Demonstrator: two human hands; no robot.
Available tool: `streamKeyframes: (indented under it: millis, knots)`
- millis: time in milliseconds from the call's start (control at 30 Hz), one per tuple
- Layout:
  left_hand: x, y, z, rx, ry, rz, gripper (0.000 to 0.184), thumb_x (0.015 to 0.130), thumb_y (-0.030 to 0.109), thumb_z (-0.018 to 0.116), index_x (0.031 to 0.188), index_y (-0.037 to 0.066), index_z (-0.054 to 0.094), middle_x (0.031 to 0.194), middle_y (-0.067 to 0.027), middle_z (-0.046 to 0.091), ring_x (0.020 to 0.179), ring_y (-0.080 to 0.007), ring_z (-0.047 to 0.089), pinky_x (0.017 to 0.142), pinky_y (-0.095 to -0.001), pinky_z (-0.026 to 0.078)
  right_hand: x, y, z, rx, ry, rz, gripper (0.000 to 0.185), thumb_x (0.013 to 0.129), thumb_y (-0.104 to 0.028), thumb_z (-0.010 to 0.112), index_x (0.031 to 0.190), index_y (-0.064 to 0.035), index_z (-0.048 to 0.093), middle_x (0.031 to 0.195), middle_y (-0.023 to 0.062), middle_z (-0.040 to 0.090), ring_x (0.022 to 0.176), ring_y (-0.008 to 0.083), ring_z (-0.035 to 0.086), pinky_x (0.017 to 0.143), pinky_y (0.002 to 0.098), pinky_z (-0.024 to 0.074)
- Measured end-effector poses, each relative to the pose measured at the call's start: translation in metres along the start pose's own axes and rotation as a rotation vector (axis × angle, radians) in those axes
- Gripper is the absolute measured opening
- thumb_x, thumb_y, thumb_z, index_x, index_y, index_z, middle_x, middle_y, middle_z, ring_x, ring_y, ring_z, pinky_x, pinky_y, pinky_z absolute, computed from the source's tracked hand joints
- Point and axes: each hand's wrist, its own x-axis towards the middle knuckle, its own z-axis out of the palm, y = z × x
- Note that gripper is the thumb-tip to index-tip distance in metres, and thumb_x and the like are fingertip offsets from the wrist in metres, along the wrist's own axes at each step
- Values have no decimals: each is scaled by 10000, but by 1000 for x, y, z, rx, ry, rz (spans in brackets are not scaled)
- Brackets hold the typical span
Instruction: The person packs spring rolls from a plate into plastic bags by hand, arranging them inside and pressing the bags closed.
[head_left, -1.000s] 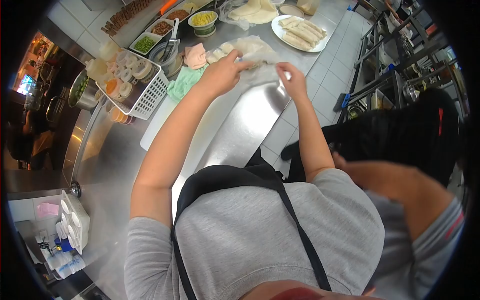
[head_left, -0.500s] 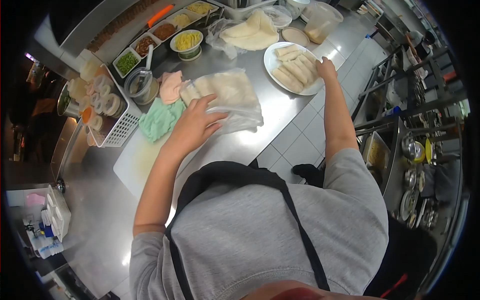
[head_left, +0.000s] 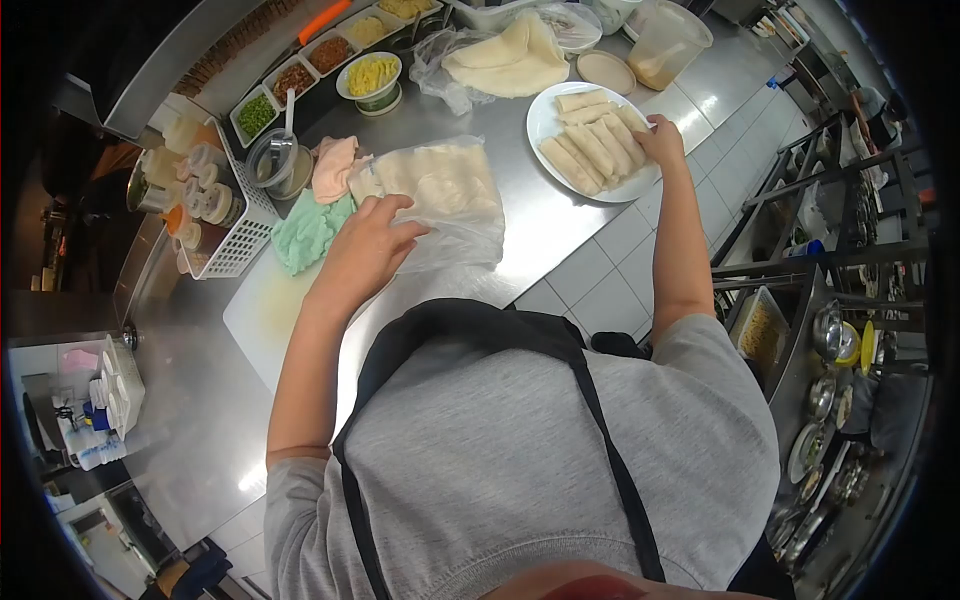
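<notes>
A white cutting board (head_left: 258,318) is partly covered by the left forearm. The left hand (head_left: 370,238) is held with fingers spread at the near left edge of the plastic bag (head_left: 450,190); its left side is hemmed in by green and pink cloths (head_left: 312,232). Beyond, rolls (head_left: 595,145) are borne by a white plate (head_left: 541,118), its right rim met by the bunched right hand (head_left: 661,141) (a pinch cannot be confirmed).

Green cloth (head_left: 310,233) w/ pink cloth (head_left: 334,169).
</notes>
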Motion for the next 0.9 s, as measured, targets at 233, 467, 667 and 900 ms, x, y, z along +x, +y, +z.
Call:
streamKeyframes:
  millis: [233, 467, 667, 900]
  knots:
    - [10, -6, 1, 47, -113, 105, 249, 784, 65, 606, 1011, 131, 681, 1094, -62, 563, 987, -248, 556, 805, -371, 484, -1, -8, -51, 262, -143, 78, 468, 698, -254, 742, 1089, -21, 633, 883, 82, 660, 787, 158, 633, 683, 277, 490]
    - [41, -29, -5, 5, -35, 156, 446, 753, -46, 520, 1167, 104, 598, 1095, -86, 577, 934, -281, 595, 749, -365, 483, -138, -119, -101, 1139, -720, -120, 388, 789, -152, 695, 1152, -66, 590, 980, 27, 650, 833, 90, 610, 734, 224, 483]
    - [58, -20, -12, -69, 33, 204, 480, 729, -63, 482, 1165, 95, 607, 1107, -83, 585, 946, -302, 597, 766, -391, 489, -238, -213, -50, 1374, -1218, -92, 351, 830, -135, 672, 1151, -37, 570, 970, 44, 644, 838, 106, 612, 730, 246, 504]
    - [62, 14, -7, -206, 38, 282, 466, 722, -51, 521, 1165, 69, 602, 1171, -111, 580, 970, -314, 595, 782, -367, 482, -248, -209, -34, 1412, -865, 266, 387, 889, -152, 611, 1226, -1, 494, 1052, 75, 602, 927, 143, 612, 764, 288, 537]
